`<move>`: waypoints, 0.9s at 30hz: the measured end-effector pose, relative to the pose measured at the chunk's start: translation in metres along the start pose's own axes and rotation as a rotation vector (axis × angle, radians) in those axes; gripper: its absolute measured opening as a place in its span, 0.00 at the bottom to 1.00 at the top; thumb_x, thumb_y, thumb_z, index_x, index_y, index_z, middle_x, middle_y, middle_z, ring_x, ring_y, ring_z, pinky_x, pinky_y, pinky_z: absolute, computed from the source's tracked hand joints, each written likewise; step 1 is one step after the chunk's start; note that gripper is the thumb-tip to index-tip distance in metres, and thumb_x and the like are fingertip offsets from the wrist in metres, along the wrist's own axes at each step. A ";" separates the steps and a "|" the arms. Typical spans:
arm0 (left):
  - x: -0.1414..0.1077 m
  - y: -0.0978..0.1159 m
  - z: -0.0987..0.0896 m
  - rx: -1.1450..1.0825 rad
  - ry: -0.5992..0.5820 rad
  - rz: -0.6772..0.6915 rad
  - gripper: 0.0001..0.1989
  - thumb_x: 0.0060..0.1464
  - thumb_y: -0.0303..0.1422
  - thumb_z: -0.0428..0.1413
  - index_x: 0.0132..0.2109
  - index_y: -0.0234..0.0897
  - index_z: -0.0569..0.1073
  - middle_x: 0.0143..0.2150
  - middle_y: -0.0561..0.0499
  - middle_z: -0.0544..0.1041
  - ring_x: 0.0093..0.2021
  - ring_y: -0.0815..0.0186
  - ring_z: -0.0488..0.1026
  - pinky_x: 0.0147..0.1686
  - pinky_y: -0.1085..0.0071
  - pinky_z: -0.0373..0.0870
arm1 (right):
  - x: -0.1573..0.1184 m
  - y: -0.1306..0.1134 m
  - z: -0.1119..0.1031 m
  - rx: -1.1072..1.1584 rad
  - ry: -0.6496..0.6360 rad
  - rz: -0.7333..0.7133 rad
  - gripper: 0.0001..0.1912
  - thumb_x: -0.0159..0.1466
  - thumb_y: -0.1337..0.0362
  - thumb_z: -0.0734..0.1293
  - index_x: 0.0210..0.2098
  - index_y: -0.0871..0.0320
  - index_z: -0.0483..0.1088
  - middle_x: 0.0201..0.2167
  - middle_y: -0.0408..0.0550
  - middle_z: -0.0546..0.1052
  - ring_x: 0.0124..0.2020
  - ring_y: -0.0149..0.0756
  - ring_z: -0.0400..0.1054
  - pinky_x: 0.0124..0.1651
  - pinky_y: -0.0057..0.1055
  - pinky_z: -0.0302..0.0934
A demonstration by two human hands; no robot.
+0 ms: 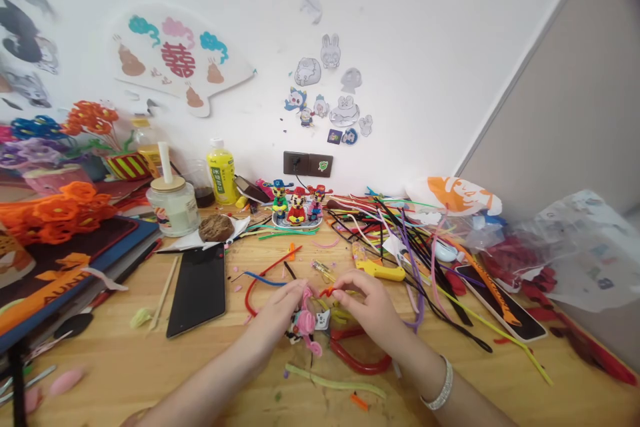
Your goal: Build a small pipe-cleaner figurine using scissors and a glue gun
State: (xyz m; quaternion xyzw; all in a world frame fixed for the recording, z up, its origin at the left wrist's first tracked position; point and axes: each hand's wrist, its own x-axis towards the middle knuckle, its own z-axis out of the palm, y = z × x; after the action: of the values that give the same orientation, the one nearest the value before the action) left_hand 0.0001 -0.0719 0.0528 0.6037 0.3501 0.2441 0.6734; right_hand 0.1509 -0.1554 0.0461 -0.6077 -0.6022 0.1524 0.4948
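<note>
My left hand (pixel 281 310) is closed around a small pink pipe-cleaner figure (pixel 306 324), with black and white bits showing at its lower side. Between the thumb and finger of my right hand (pixel 369 305) is a short orange-red pipe-cleaner piece (pixel 327 291), close to the top of the figure. Beneath my hands lie a red fuzzy loop (pixel 361 363) and a small white card (pixel 323 320). A pale green pipe cleaner (pixel 335 381) rests nearer to me. Just beyond my right hand lies a yellow glue gun (pixel 383 271).
A tangle of coloured pipe cleaners (pixel 400 233) spreads at right, by a phone (pixel 500 310) and a plastic bag (pixel 585 247). At the back stand three figures (pixel 297 205) on a tray, a yellow bottle (pixel 221 173) and a candle jar (pixel 174 207). A black tablet (pixel 197 290) lies left.
</note>
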 end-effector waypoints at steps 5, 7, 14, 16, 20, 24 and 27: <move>0.000 -0.003 0.005 -0.076 -0.144 0.016 0.12 0.47 0.40 0.50 0.23 0.37 0.63 0.16 0.57 0.68 0.18 0.71 0.63 0.21 0.77 0.58 | 0.001 0.006 0.006 0.003 -0.002 0.099 0.02 0.55 0.67 0.63 0.28 0.58 0.68 0.27 0.43 0.72 0.31 0.32 0.66 0.36 0.27 0.59; 0.001 -0.006 0.006 -0.102 -0.182 -0.007 0.12 0.47 0.40 0.51 0.24 0.37 0.62 0.16 0.58 0.68 0.17 0.73 0.62 0.19 0.78 0.57 | 0.001 0.008 0.009 0.005 -0.002 0.139 0.02 0.55 0.66 0.63 0.27 0.58 0.68 0.27 0.43 0.72 0.31 0.32 0.66 0.35 0.28 0.60; 0.000 -0.005 0.006 -0.112 -0.198 -0.030 0.11 0.46 0.39 0.51 0.24 0.36 0.62 0.16 0.57 0.68 0.17 0.72 0.63 0.18 0.78 0.57 | 0.000 0.005 0.012 0.053 -0.052 0.169 0.01 0.54 0.67 0.64 0.27 0.58 0.68 0.26 0.42 0.72 0.31 0.32 0.66 0.35 0.27 0.60; -0.001 -0.004 0.006 -0.120 -0.194 -0.059 0.10 0.46 0.37 0.51 0.24 0.36 0.62 0.16 0.57 0.68 0.16 0.73 0.63 0.18 0.78 0.57 | -0.001 0.005 0.012 0.052 -0.059 0.175 0.02 0.54 0.67 0.63 0.27 0.58 0.67 0.26 0.42 0.71 0.30 0.31 0.66 0.35 0.27 0.60; -0.001 -0.004 0.007 -0.133 -0.187 -0.077 0.10 0.45 0.38 0.51 0.24 0.36 0.63 0.16 0.57 0.69 0.16 0.72 0.64 0.19 0.77 0.58 | -0.001 0.006 0.013 0.028 -0.069 0.194 0.03 0.55 0.67 0.63 0.27 0.59 0.67 0.26 0.43 0.71 0.30 0.32 0.65 0.34 0.27 0.59; 0.001 -0.007 0.008 -0.143 -0.189 -0.074 0.10 0.45 0.37 0.51 0.24 0.36 0.62 0.15 0.57 0.69 0.16 0.72 0.64 0.18 0.77 0.58 | -0.002 0.010 0.015 -0.002 -0.081 0.213 0.04 0.55 0.66 0.63 0.27 0.59 0.67 0.26 0.43 0.71 0.29 0.32 0.65 0.34 0.27 0.59; 0.001 -0.009 0.008 -0.131 -0.173 -0.071 0.10 0.44 0.37 0.52 0.23 0.36 0.62 0.16 0.57 0.69 0.16 0.72 0.64 0.17 0.77 0.59 | -0.003 0.012 0.017 -0.019 -0.088 0.220 0.04 0.56 0.65 0.62 0.28 0.59 0.68 0.26 0.43 0.71 0.29 0.31 0.65 0.33 0.26 0.59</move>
State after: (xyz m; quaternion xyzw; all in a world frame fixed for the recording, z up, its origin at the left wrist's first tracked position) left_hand 0.0059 -0.0771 0.0440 0.5643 0.2951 0.1895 0.7473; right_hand 0.1440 -0.1483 0.0273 -0.6675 -0.5545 0.2267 0.4423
